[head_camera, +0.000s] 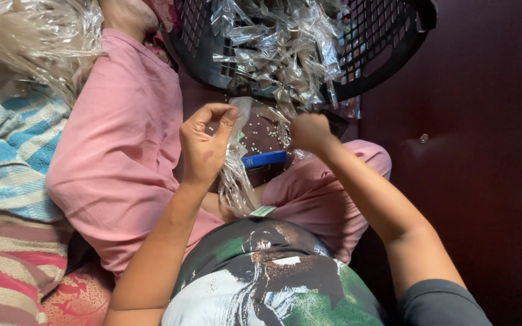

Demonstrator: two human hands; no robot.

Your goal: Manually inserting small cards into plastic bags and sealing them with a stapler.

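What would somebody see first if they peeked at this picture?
Probably the two hands in the middle: the left hand pinches a small clear plastic bag, and the right hand is closed into a fist beside it. Just above them, a black basket overflows with crinkly clear bags. Below the hands, pink trousers cover the folded legs, with a blue stick-like thing between them.

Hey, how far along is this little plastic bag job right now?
Done: cannot tell. In hand: the left hand pinches a small clear bag, the right hand is closed beside it, tiny beads lie below. Left: the black basket is heaped with clear bags.
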